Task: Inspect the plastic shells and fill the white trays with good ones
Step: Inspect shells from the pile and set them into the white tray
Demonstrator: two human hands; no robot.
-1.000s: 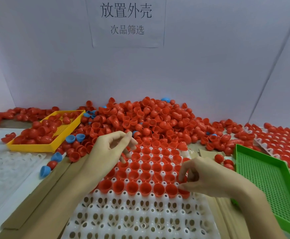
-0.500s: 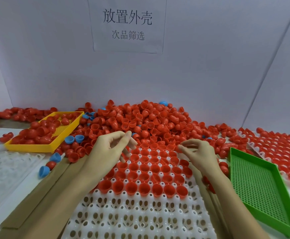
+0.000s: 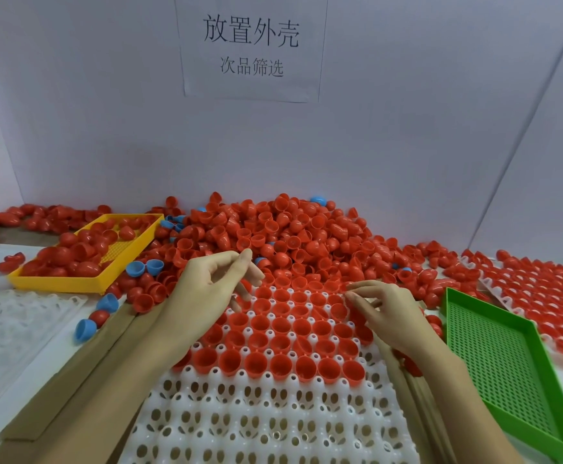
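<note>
A white tray [image 3: 273, 416] with round pockets lies in front of me. Its far rows hold red shells [image 3: 290, 329], open side up, and its near rows are bare. Behind it rises a big pile of loose red shells [image 3: 273, 236]. My left hand [image 3: 213, 293] hovers over the tray's far left corner, fingers loosely curled and apart, with nothing visible in it. My right hand [image 3: 387, 313] is over the tray's far right corner. Its fingertips are spread at the pile's edge and hold no shell.
A yellow tray [image 3: 82, 284] with red shells stands at the left, a green mesh tray [image 3: 494, 363] at the right. A shell-filled white tray [image 3: 541, 296] lies far right, another white tray [image 3: 12, 326] far left. Blue shells [image 3: 142, 267] and cardboard strips [image 3: 72, 380] lie to the left.
My right hand has left the right end of the nearest filled row and moved away from me to the pile's edge. My left hand has stayed where it was.
</note>
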